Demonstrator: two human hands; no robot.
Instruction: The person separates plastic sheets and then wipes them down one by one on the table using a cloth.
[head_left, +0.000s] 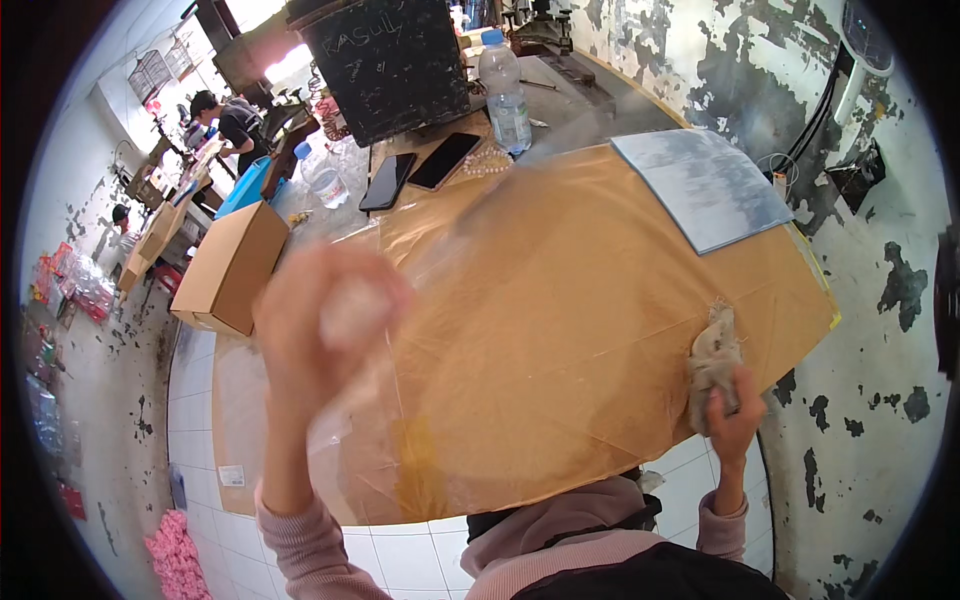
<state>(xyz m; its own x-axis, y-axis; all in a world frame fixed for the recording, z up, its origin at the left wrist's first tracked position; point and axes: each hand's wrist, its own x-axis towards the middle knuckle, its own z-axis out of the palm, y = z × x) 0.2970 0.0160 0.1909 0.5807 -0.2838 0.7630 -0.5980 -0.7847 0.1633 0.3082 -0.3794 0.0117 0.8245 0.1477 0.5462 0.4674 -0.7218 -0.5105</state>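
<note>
My left hand (325, 325), smeared by motion, is raised over the left part of the brown-covered table (540, 350). Its fingers curl round something pale. A blurred, greyish, see-through streak (500, 205) stretches from near this hand toward the upper right; its kind cannot be made out. At the table's right edge, my right hand (735, 415) grips a crumpled, stained beige rag (716, 355), which rests on the covering. Beyond the rag lies a flat panel (705, 188) with streaky grey-blue and white paint.
Two phones (445, 161), a string of pearly beads (487, 162) and two water bottles (507, 95) are at the back, before a black box (385, 70). A cardboard box (232, 265) stands left. A peeling wall (850, 330) borders the right. Another person (235, 125) works far left.
</note>
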